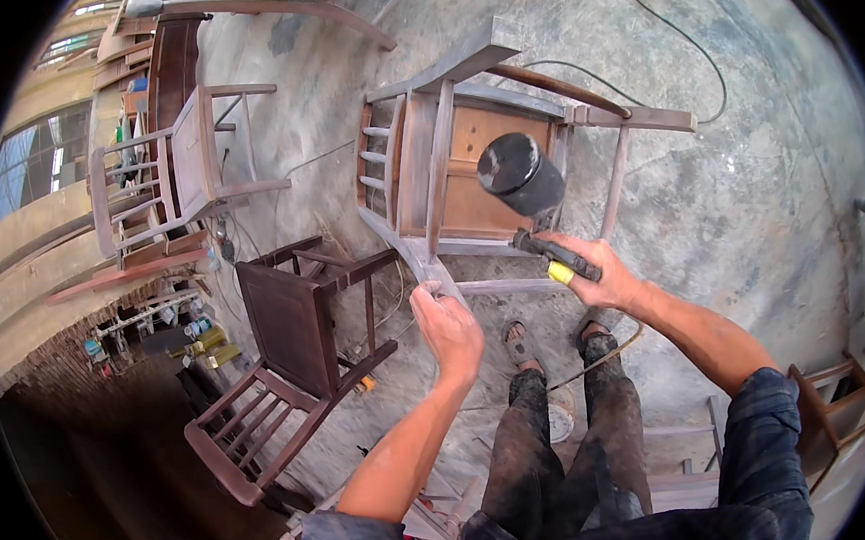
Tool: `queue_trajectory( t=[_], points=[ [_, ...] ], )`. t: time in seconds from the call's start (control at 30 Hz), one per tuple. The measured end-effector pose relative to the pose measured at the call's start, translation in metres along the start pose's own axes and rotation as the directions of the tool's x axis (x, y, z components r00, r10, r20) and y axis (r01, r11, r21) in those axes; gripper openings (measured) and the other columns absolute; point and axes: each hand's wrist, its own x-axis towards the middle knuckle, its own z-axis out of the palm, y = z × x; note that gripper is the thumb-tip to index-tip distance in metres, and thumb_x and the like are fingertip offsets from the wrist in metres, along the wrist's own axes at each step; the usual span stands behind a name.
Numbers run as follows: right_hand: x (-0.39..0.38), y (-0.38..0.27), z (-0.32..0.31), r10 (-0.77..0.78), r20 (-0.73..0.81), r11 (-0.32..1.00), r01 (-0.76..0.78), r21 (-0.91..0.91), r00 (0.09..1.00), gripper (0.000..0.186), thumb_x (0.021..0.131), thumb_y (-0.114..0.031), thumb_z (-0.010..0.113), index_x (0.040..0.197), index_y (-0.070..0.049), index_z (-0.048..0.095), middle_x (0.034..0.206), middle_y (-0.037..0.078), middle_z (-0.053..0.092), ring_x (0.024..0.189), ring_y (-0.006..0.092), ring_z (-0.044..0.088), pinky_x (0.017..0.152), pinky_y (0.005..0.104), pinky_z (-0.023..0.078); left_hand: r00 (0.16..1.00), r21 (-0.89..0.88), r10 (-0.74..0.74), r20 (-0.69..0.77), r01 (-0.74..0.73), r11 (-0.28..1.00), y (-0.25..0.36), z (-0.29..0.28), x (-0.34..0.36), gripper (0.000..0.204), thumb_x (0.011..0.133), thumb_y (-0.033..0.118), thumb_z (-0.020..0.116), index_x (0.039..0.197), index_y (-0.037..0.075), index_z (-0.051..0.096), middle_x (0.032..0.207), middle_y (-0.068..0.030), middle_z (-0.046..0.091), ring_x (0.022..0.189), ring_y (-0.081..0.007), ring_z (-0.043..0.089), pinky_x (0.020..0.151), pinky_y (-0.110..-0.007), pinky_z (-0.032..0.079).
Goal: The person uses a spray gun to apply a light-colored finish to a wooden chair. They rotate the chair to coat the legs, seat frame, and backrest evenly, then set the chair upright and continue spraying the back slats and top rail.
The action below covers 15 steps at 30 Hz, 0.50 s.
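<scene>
On the dusty concrete floor, far left: pale unfinished chair lying beside a stack of others, well apart from the work. Nearer, lower left: dark-stained chair tipped on its side, just beside the person's left forearm, untouched.

Centre: left hand closed over the pale rail at the near corner of a raw wooden armchair, lying tipped over just ahead of the sandalled feet. Likely stiff and moderately heavy, awkward more than weighty; rails and legs sturdy enough to grip, thin back slats best avoided. Dusty bare wood, probably dry and not slippery.

Right of centre: right hand wrapped around the dark handle of a spray gun, black cup uppermost, yellow fitting at the grip, poised over the armchair's seat frame, not touching it. Hose trailing down past the feet. Probably top-heavy with a filled cup; firm hold at the handle called for.

Far right, lower edge: part of another brown chair, well apart.
</scene>
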Motion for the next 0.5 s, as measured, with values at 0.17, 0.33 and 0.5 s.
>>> queue_trajectory(
  t=[0.17, 0.33, 0.5],
  points=[
    [0.022, 0.004, -0.007, -0.103, -0.235, 0.994, 0.090, -0.066, 0.967, 0.048, 0.091, -0.005, 0.066, 0.138, -0.003, 0.057, 0.110, 0.016, 0.073, 0.092, 0.0160, 0.070, 0.083, 0.0295, 0.053, 1.000, 0.022, 0.009, 0.023, -0.009, 1.000, 0.001, 0.000, 0.000, 0.023, 0.092, 0.003, 0.045, 0.114, -0.005, 0.050, 0.108, -0.0266, 0.053, 0.105, -0.0452, 0.052, 0.093, -0.049, 0.041],
    [0.041, -0.004, -0.011, -0.027, -0.340, 0.998, 0.006, -0.063, 0.940, 0.049, 0.090, -0.001, 0.062, 0.139, -0.001, 0.056, 0.116, 0.018, 0.071, 0.101, 0.0187, 0.068, 0.091, 0.0312, 0.050, 0.999, 0.062, 0.026, 0.035, -0.028, 0.998, -0.001, 0.001, 0.001, 0.022, 0.094, 0.003, 0.041, 0.114, -0.004, 0.049, 0.107, -0.0237, 0.053, 0.101, -0.0389, 0.054, 0.093, -0.046, 0.043],
    [0.057, 0.008, -0.010, -0.172, -0.480, 0.984, 0.130, -0.120, 0.860, 0.047, 0.090, -0.003, 0.066, 0.136, -0.003, 0.059, 0.108, 0.019, 0.071, 0.087, 0.0224, 0.070, 0.080, 0.0306, 0.053, 0.999, 0.067, 0.034, 0.030, -0.036, 0.997, -0.002, 0.000, 0.001, 0.021, 0.094, 0.003, 0.042, 0.113, -0.004, 0.050, 0.104, -0.0220, 0.055, 0.097, -0.0378, 0.056, 0.090, -0.045, 0.045]
  ],
)
